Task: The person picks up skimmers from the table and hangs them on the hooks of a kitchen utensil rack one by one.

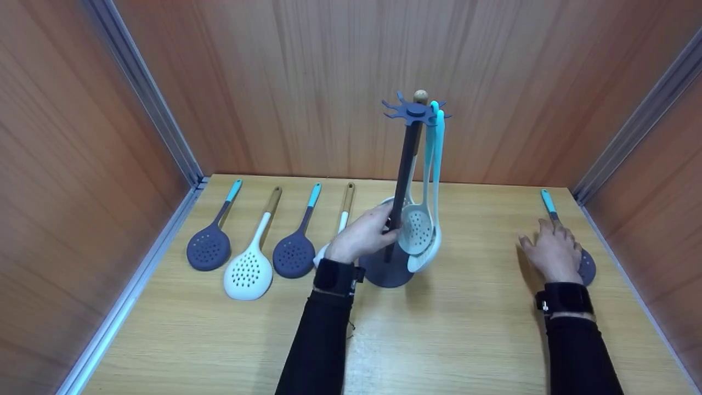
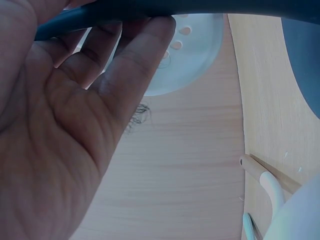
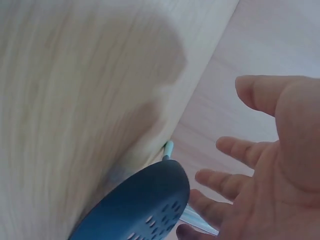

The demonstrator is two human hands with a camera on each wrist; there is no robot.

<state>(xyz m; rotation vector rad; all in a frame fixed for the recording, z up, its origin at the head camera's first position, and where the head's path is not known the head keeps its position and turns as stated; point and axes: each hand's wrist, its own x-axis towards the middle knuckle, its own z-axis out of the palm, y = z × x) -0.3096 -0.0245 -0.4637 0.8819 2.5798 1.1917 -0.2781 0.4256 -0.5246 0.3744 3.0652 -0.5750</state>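
My left hand (image 1: 364, 233) grips the dark pole (image 1: 407, 170) of a utensil stand, low down above its round base (image 1: 386, 271). White skimmers (image 1: 415, 230) hang from the stand's hooked top (image 1: 415, 111), two with blue handles. A wooden handle end (image 1: 420, 96) shows behind the hooks. At the far right, my right hand (image 1: 554, 255) hovers over a dark skimmer (image 1: 588, 269) with a blue handle, fingers spread and holding nothing. In the right wrist view that skimmer (image 3: 145, 205) lies apart from the fingers.
Left of the stand lie a dark skimmer (image 1: 208, 248), a white skimmer (image 1: 248, 274), another dark skimmer (image 1: 294, 255) and a white wooden-handled utensil (image 1: 344, 219) partly hidden by my left hand. Wood-grain panels (image 1: 329, 82) with metal edge strips (image 1: 159, 104) border the table (image 1: 466, 340).
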